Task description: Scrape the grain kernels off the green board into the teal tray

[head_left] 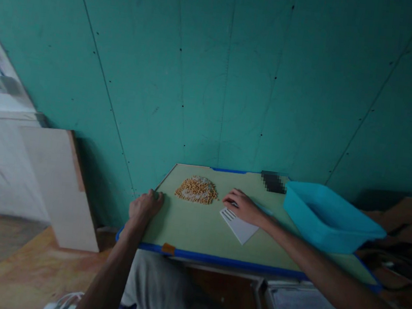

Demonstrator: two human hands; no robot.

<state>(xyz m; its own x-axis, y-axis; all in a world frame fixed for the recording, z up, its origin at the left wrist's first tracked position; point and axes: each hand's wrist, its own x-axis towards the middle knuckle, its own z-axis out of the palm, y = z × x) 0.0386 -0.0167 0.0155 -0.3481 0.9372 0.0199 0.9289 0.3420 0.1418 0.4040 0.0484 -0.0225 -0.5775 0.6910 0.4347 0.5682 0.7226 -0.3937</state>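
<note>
A mound of small tan, bead-like grains mixed with whitish bits (197, 189) lies on the pale green tabletop (186, 226). My left hand (146, 204) is closed around the table's left edge, its fingers curled. Just right of the mound, my right hand (242, 207) is bent low over a white card with slots (242, 229). Its fingers are drawn together, and a bit of something pale shows beneath them. What they hold, if anything, is hidden.
A blue plastic bin (328, 218) stands on the table's right side. Behind it to the left lies a dark, pixelated object (273, 182). A green wall (225, 77) rises behind the table. A pale board (59, 187) leans at the left.
</note>
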